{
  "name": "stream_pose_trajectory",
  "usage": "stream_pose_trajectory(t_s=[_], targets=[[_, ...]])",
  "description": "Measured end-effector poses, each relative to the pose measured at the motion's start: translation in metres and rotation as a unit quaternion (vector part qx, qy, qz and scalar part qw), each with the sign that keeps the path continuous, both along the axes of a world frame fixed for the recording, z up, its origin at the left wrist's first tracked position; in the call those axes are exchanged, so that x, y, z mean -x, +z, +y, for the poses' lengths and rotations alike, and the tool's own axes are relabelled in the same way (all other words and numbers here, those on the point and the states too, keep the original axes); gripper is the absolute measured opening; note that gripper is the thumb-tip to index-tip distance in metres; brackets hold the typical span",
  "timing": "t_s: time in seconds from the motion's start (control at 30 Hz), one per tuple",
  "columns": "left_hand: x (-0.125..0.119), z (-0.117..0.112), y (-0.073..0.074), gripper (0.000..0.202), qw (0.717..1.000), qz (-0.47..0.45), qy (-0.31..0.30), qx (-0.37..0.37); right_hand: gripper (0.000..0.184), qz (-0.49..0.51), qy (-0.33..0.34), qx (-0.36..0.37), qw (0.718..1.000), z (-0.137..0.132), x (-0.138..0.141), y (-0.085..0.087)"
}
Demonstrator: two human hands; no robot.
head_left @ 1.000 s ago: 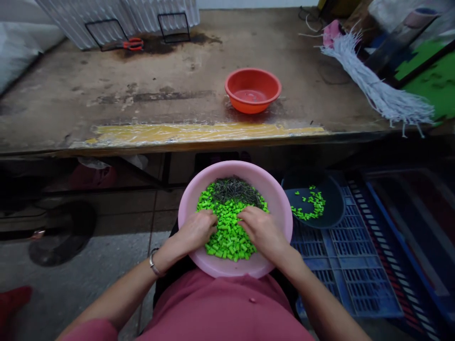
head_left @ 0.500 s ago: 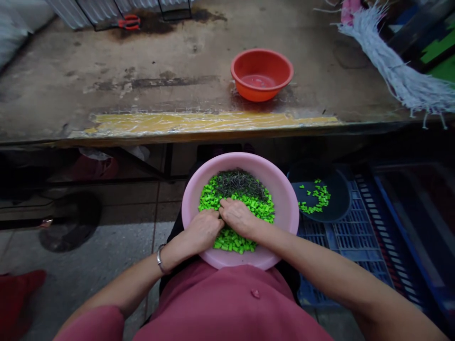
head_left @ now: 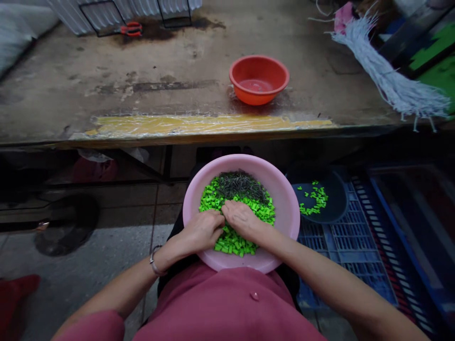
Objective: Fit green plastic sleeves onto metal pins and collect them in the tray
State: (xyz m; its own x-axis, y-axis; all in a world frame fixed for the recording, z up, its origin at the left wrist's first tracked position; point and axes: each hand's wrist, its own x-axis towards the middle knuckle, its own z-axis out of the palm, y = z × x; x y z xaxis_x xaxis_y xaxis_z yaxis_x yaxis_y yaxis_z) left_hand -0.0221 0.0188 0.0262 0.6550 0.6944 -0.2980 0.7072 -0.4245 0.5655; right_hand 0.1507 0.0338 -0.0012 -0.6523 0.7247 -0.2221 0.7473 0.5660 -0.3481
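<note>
Pink plastic basin (head_left: 288, 203), one, set at the person's lap before the surface (head_left: 159, 61). Contents: short green tubes (head_left: 235, 244), spread broadly; thin dark pieces (head_left: 241, 184), heaped at the far side. Left hand (head_left: 203, 229), bracelet (head_left: 153, 261) at wrist: fingers bent, over the tubes. Right hand (head_left: 242, 219): fingers bent, close beside the left, likewise over the tubes; whether either grasps a tube cannot be told. Orange-red bowl (head_left: 254, 98), one, on the surface near its yellow-taped edge (head_left: 199, 124). Dark basin (head_left: 337, 203), one, right of the pink, holding scattered green tubes. White strands (head_left: 398, 83), one bundle, surface's right end.
</note>
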Motion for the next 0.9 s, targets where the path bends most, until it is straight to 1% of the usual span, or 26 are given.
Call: stream_pose_trajectory(t_s=[0.07,0.1,0.13,0.17,0.2,0.27,0.33,0.4,0.47,0.53,0.57,0.6,0.63,0.67,0.7,0.77,0.83,0.9], targets=[[0.001,0.000,0.002,0.010,0.999,-0.030,0.035,0.015,0.018,0.011,-0.044,-0.005,0.999,-0.004,-0.009,0.010],[0.001,0.000,0.003,0.010,0.998,-0.041,0.050,0.021,0.017,0.042,-0.076,-0.004,0.996,-0.007,-0.015,0.016],[0.000,-0.001,0.004,0.011,0.996,-0.051,0.063,0.027,0.016,0.095,-0.113,0.004,0.989,-0.010,-0.019,0.021],[-0.001,-0.001,0.005,0.011,0.995,-0.061,0.073,0.032,0.014,0.166,-0.150,0.022,0.974,-0.014,-0.023,0.027],[-0.002,-0.001,0.005,0.011,0.993,-0.074,0.082,0.038,0.013,0.243,-0.183,0.047,0.951,-0.019,-0.026,0.031],[-0.004,0.000,0.005,0.011,0.986,-0.116,0.106,0.060,0.013,0.373,-0.229,0.106,0.893,-0.029,-0.028,0.037],[-0.005,0.001,0.003,0.011,0.969,-0.180,0.141,0.097,0.015,0.437,-0.258,0.153,0.848,-0.040,-0.025,0.038],[-0.005,0.003,0.001,0.012,0.941,-0.250,0.181,0.142,0.015,0.484,-0.297,0.195,0.799,-0.048,-0.018,0.035],[-0.006,0.005,0.000,0.013,0.905,-0.313,0.220,0.186,0.012,0.522,-0.338,0.239,0.746,-0.052,-0.011,0.031],[-0.007,0.005,-0.001,0.014,0.863,-0.367,0.256,0.236,0.006,0.554,-0.375,0.276,0.690,-0.053,-0.006,0.029],[-0.008,0.005,-0.002,0.016,0.839,-0.392,0.272,0.262,0.007,0.566,-0.389,0.290,0.666,-0.052,-0.004,0.030],[-0.009,0.004,-0.002,0.019,0.815,-0.412,0.286,0.290,0.009,0.575,-0.398,0.300,0.649,-0.051,-0.004,0.032],[-0.009,0.004,-0.002,0.022,0.792,-0.430,0.298,0.315,0.010,0.580,-0.399,0.303,0.642,-0.050,-0.004,0.035],[-0.010,0.003,-0.002,0.025,0.769,-0.448,0.306,0.339,0.010,0.581,-0.396,0.293,0.648,-0.049,-0.005,0.039],[-0.010,0.002,-0.002,0.027,0.746,-0.465,0.311,0.362,0.007,0.576,-0.388,0.271,0.667,-0.049,-0.007,0.043],[-0.010,0.000,-0.001,0.030,0.701,-0.495,0.313,0.406,0.003,0.550,-0.366,0.193,0.725,-0.049,-0.012,0.053],[-0.009,-0.001,-0.001,0.031,0.661,-0.516,0.311,0.447,0.008,0.510,-0.337,0.100,0.785,-0.050,-0.016,0.062],[-0.008,-0.001,0.001,0.030,0.633,-0.526,0.310,0.477,0.013,0.472,-0.298,0.030,0.830,-0.052,-0.018,0.068]])
